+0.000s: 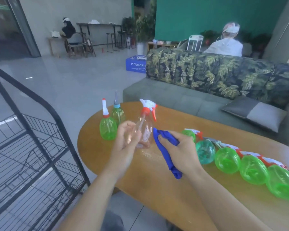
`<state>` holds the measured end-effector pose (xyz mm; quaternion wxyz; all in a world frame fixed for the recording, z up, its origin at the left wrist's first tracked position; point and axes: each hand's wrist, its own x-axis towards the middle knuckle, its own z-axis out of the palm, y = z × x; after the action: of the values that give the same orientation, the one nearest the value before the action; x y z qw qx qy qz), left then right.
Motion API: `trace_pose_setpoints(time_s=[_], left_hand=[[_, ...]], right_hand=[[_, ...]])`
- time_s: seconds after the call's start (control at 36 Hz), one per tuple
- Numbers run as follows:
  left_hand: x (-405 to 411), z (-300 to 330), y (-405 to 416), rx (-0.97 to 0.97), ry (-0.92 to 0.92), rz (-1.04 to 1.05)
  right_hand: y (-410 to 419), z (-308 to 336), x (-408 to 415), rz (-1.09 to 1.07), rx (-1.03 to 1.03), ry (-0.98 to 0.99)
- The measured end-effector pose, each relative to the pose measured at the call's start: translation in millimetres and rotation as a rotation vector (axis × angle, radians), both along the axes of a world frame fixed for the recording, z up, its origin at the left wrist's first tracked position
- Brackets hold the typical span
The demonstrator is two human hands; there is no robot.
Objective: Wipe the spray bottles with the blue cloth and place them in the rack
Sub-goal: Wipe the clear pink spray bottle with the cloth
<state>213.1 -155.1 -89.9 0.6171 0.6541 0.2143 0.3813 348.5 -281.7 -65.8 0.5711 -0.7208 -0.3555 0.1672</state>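
My left hand grips a clear pinkish spray bottle with a red and white trigger head, holding it upright above the oval wooden table. My right hand holds the blue cloth bunched right beside the bottle's lower side; the cloth hangs down toward the table. Two green bottles with pointed nozzles stand at the table's far left. Several green spray bottles lie in a row along the right side. The black wire rack stands on the floor to the left.
A grey sofa with leaf-print cushions runs behind the table, with a grey pillow on it. A blue box sits on the floor beyond. Two people sit far back in the room.
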Motion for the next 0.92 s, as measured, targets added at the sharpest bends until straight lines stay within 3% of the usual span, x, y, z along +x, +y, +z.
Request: trace_pose_setpoints(time_s=[0.25, 0.47, 0.92], left_hand=[[12, -48, 24, -0.132, 0.093, -0.069], [28, -96, 36, -0.178, 0.103, 0.058], [77, -151, 100, 0.094, 0.243, 0.243]], right_hand=[[16, -40, 16, -0.005, -0.054, 0.058], [40, -71, 24, 0.018, -0.09, 0.07], [65, -104, 54, 0.016, -0.1, 0.147]])
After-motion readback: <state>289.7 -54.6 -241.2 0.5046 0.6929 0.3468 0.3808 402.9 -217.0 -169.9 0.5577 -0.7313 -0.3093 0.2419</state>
